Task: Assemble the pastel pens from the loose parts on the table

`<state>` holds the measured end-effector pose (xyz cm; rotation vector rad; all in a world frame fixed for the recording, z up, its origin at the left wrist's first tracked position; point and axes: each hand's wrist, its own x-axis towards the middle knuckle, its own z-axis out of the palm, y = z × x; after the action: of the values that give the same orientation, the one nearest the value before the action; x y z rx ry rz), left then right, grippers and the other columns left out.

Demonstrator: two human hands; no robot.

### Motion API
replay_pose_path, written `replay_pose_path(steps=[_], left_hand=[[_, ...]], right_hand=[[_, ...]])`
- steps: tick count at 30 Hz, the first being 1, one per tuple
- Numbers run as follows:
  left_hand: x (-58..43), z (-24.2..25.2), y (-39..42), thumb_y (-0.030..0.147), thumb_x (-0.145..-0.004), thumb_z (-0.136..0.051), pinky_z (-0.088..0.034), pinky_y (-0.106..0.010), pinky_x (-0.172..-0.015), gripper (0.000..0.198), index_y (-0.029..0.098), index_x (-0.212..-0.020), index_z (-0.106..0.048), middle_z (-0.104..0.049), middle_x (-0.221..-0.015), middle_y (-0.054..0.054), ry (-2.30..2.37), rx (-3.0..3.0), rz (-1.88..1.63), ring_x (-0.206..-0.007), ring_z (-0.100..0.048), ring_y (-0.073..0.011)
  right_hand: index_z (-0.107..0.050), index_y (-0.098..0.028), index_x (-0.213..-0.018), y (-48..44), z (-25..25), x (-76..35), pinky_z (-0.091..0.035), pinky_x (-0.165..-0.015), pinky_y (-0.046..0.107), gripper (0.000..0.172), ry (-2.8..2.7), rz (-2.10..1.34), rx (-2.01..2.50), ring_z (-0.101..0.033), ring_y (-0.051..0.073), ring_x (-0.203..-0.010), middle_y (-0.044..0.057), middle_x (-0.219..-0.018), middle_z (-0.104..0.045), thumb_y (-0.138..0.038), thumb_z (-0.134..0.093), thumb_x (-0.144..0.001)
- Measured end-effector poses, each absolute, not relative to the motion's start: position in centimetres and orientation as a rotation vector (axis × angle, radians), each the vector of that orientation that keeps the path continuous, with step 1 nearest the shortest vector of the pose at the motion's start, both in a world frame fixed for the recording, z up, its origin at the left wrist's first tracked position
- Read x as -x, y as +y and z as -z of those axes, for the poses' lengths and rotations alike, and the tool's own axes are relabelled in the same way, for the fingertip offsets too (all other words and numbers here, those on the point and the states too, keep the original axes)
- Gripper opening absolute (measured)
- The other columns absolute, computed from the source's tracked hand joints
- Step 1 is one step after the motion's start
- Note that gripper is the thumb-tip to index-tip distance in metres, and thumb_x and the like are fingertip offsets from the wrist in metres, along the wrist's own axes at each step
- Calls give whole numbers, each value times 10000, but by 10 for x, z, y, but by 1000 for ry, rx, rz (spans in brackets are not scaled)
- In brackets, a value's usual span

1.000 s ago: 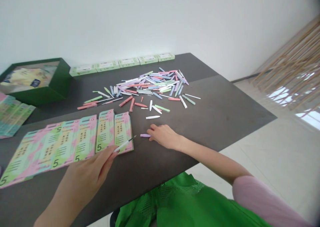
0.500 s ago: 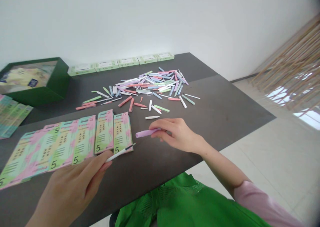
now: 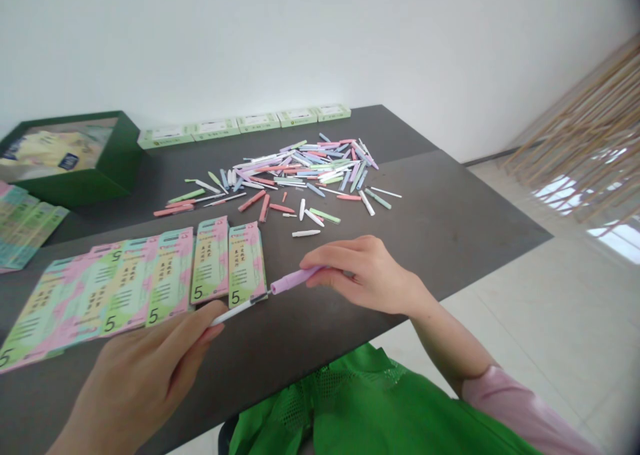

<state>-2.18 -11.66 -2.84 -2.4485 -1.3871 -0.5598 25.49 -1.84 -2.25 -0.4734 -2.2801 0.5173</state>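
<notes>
Between the thumb and forefinger of my left hand is a thin white pen refill, its dark tip pointing right. My right hand is closed on the narrow end of a light purple pen barrel. The barrel's wide open end faces the refill's tip. These two ends meet or almost touch above the table; whether the tip is inside cannot be told. Just beyond my right hand lies a white pen part. Printed pastel packets marked 5 lie in a row beyond my left hand.
A loose heap of coloured pen parts covers the table's middle. Light green boxes line the wall. At far left stands a dark green box holding yellow packaging, with more packets before it. The dark table's right corner juts out.
The purple barrel has tilted, its open end dropping toward the refill's tip, and the gap between them has closed. My right hand has shifted slightly right; my left hand stays nearly still.
</notes>
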Motion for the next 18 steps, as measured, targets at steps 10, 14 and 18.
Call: replay_pose_path(steps=[10,14,18], left_hand=[[27,22,-113,332,-994,-348,-368,-311,-409,244,241,-1096,-550,-763,-784,-32,-1328,2444,443,-540,-684,-217],[28,20,-112,346,-987,-354,-427,-314,-425,255,252,-1116,-552,-741,-721,-14,-1258,2470,398,-465,-643,-212],[15,14,-113,321,-986,-336,-429,-310,-425,240,287,-1127,-527,-758,-776,-4,-1297,2538,546,-479,-642,-197]], right_hand=[[-639,-125,-980,-28,6,-256,-403,-555,219,141,-2347,-279,527,-633,85,-636,19,-852,-736,-188,-516,-956],[-650,-123,-957,-35,-7,-261,-440,-582,228,175,-2402,-254,502,-632,90,-631,29,-834,-728,-218,-503,-969],[-641,-117,-967,-40,-10,-263,-489,-650,180,107,-2304,-329,459,-663,74,-733,29,-910,-726,-137,-540,-938]])
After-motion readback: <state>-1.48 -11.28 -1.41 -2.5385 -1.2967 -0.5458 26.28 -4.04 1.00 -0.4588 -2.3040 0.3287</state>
